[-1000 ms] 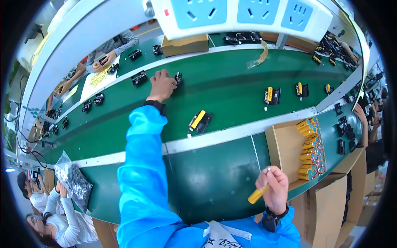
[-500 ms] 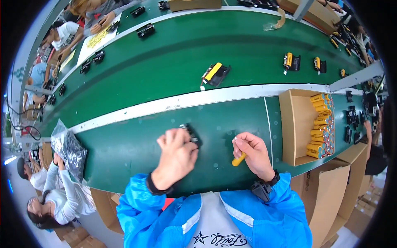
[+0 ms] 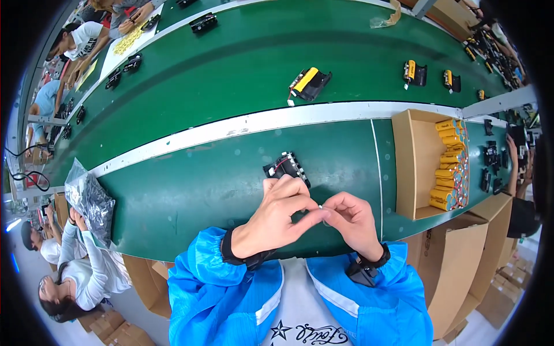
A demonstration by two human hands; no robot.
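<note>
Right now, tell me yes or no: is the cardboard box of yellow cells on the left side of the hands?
No: the cardboard box with its yellow cells sits to the right of both hands, on the green table.

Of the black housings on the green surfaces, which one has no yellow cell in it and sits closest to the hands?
The black housing with red wires, just above the left hand, on the near side of the grey divider; the others lie beyond it.

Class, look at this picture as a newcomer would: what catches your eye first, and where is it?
First, two hands, the left hand and right hand, meeting fingertip to fingertip at lower centre, just below a small black holder on the green table. Next, the cardboard box to the right, with yellow batteries stacked along its far side.
</note>
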